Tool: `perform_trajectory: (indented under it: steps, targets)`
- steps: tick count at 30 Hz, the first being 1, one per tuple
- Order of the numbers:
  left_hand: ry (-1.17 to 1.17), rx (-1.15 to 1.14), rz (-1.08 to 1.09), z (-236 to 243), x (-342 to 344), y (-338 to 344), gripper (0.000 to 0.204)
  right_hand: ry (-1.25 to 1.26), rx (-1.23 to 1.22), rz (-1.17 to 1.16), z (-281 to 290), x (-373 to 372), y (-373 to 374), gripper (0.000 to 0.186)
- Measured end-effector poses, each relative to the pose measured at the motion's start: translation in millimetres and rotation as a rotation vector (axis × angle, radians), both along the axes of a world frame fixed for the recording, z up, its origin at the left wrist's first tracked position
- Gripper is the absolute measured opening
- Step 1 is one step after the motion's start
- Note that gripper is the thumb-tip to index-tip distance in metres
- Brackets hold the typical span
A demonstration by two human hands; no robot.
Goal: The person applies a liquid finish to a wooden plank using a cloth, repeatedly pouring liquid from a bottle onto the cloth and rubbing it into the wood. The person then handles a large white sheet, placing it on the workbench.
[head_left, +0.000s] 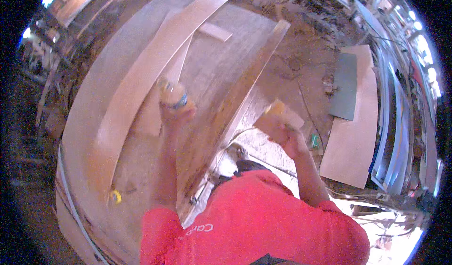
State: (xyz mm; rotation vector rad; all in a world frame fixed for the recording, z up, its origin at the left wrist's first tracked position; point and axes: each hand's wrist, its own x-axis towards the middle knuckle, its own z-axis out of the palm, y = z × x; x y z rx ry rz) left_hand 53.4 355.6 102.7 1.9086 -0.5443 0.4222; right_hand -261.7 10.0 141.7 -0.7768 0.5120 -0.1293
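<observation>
Head view: my left hand (178,115) clasps a bottle (172,95) over the table (221,60), likely light, slippery, best gripped mid-body; to the right, my right hand (291,140) grips a small board (266,122), probably stiff, best held edgewise.

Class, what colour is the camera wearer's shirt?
The shirt is pinkish red; the head view shows it best.

A red shirt (278,213) is worn, with short sleeves (159,225); pale lettering (200,228) is printed on its front. Left hand (177,114) and right hand (293,141) are seen bare.
</observation>
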Motion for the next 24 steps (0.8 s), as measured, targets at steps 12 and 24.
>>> perform_trajectory:
  steps: [12, 24]
  targets:
    - [0.117, -0.27, 0.271, -67, 48, 21, 0.08, -0.079, -0.158, 0.204, 31, 37, -48, 0.066]
    - [0.343, -0.251, 0.187, 37, -42, 131, 0.109, -0.255, -0.109, 0.612, 43, 144, -30, 0.063]
